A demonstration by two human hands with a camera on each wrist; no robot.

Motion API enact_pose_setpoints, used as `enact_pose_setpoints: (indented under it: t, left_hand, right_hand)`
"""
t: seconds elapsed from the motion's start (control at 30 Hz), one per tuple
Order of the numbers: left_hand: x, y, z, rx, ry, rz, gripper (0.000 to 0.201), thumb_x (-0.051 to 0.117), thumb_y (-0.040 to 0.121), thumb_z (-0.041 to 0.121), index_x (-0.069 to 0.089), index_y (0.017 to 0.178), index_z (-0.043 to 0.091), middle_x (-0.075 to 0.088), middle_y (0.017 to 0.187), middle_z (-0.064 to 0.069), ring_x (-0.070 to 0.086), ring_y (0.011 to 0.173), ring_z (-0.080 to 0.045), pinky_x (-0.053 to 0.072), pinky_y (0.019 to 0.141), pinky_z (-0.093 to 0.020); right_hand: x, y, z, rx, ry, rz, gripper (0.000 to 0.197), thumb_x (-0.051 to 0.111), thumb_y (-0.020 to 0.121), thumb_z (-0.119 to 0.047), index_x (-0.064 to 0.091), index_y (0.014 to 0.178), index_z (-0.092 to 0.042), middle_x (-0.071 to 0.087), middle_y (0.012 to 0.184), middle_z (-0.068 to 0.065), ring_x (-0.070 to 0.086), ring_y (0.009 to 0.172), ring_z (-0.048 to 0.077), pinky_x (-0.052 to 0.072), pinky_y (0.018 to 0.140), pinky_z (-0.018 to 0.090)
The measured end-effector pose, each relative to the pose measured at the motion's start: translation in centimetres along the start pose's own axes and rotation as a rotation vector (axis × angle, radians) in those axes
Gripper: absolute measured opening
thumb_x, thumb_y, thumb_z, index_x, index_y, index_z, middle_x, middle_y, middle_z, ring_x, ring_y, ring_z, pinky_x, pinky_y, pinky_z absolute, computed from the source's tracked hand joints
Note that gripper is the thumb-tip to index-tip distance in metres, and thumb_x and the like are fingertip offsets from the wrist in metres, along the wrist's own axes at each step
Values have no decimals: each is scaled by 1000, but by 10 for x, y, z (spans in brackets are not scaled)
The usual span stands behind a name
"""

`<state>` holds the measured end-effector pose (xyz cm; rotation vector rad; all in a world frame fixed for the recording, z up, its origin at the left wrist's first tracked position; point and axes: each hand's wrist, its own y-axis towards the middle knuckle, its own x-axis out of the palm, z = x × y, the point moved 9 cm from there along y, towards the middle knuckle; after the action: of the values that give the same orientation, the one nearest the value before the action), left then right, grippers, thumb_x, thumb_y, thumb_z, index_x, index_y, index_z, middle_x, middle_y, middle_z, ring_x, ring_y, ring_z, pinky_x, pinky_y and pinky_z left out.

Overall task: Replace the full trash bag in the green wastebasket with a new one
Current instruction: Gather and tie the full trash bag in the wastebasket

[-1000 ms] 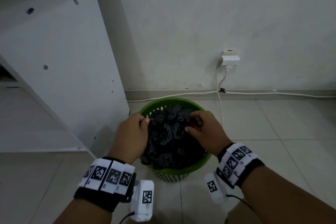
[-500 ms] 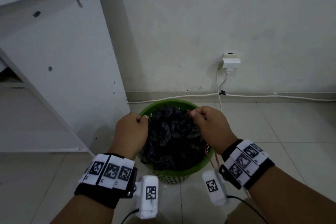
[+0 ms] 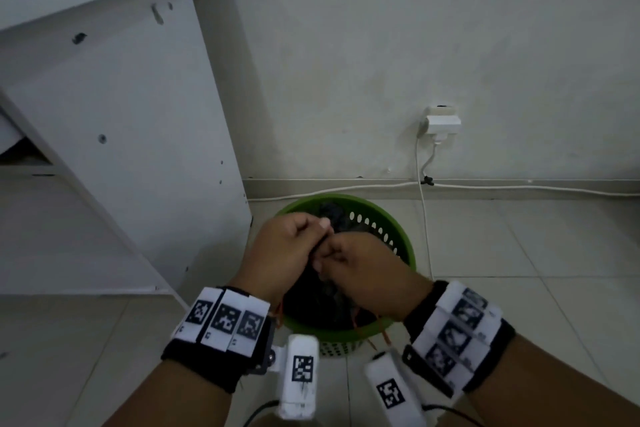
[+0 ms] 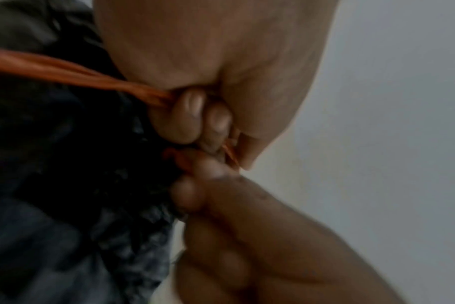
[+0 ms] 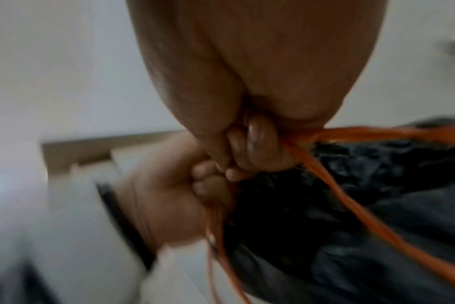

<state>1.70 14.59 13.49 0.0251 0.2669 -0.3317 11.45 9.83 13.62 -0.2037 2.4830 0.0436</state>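
Left hand (image 3: 280, 250) and right hand (image 3: 360, 267) meeting knuckle to knuckle over one round green perforated plastic wastebasket (image 3: 398, 239), both fists curled tight. Two hands, two wrists, each strapped with a black band carrying white square-coded tags; codes only, no readable words. Left fingers (image 4: 187, 119) clamped on an orange plastic drawstring (image 4: 65, 72), pulled taut off to the side in the left wrist view. Right fingers (image 5: 257, 142) clamped likewise on orange strands, two of them running off across the bag in the right wrist view. Between the fists, one crumpled black plastic trash bag (image 3: 311, 298), neck gathered, body sitting down inside the wastebasket. Wastebasket standing on the pale tiled floor (image 3: 519, 253), close to the base of the wall and just beside the lower corner of one white cabinet panel (image 3: 138, 114). On the wall, one white plug adapter (image 3: 441, 123), with one white cable (image 3: 346, 188) trailing along the skirting. No brand visible anywhere.
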Motion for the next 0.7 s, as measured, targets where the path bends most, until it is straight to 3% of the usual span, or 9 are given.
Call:
enact_pose_setpoints:
  t: [0.07, 0.13, 0.23, 0.3, 0.37, 0.47, 0.53, 0.6, 0.7]
  left_hand:
    - [3, -5, -5, 39, 71, -65, 38, 52, 102, 36, 76, 81, 15, 70, 60, 7, 63, 56, -3, 49, 63, -24]
    - [9, -9, -7, 51, 51, -153, 45, 45, 104, 36, 75, 82, 11, 64, 54, 13, 54, 49, 6, 39, 58, -18]
    - [21, -12, -5, 124, 73, -295, 58, 38, 106, 44, 73, 85, 2, 70, 70, 0, 60, 63, -4, 42, 72, -25]
    - [21, -10, -4, 149, 76, -310, 66, 37, 102, 52, 69, 82, -3, 66, 67, 0, 60, 67, -11, 42, 77, -30]
    - [19, -7, 0, 175, 66, -300, 65, 40, 96, 54, 65, 81, -3, 61, 64, -1, 58, 66, -15, 42, 75, -33]
    - [16, -6, 3, 172, -35, -318, 35, 52, 91, 38, 62, 75, 9, 56, 60, -1, 52, 63, -17, 39, 68, -31]
    - [15, -3, 4, 152, -74, -338, 15, 57, 87, 18, 60, 73, 13, 53, 61, -1, 49, 61, -15, 38, 63, -28]
    - [12, -2, 4, 154, -20, -313, 14, 61, 85, 6, 62, 74, 13, 55, 61, 2, 49, 59, -11, 39, 60, -23]
    - [4, -1, 5, 202, 39, -187, 12, 64, 89, 0, 68, 82, 8, 62, 60, 8, 54, 57, -5, 42, 60, -19]
  right_hand:
    - [-8, -1, -1, 71, 25, -134, 10, 66, 89, -16, 76, 90, -16, 72, 78, -8, 64, 67, -2, 46, 63, 8]
    - [-21, 1, -8, -3, -200, -196, 15, 69, 87, -17, 77, 98, -20, 75, 91, -9, 67, 82, 0, 49, 75, 12]
    - [-31, 5, -18, -128, -517, -245, 16, 67, 87, -19, 77, 99, -20, 73, 94, -7, 60, 79, 5, 41, 71, 15]
    - [-38, 9, -20, -154, -549, -225, 13, 66, 89, -23, 77, 95, -19, 69, 84, -9, 53, 68, 2, 35, 64, 12]
    - [-47, 13, -19, -135, -458, -149, 11, 65, 91, -28, 73, 90, -20, 65, 79, -14, 55, 70, 0, 38, 64, 11]
    - [-49, 17, -11, -99, -165, 0, 10, 62, 93, -27, 69, 90, -20, 70, 89, -8, 63, 83, 4, 48, 75, 20]
    - [-41, 16, -4, -75, 115, 55, 13, 58, 97, -22, 66, 90, -14, 70, 80, -4, 63, 68, 2, 48, 64, 17]
    - [-32, 14, 5, -16, 347, 103, 18, 53, 100, -19, 61, 90, -7, 58, 63, 5, 47, 45, 6, 36, 44, 17]
    - [-25, 15, 14, 39, 477, 150, 21, 49, 102, -18, 55, 94, 1, 47, 54, 10, 37, 38, 14, 28, 37, 22]
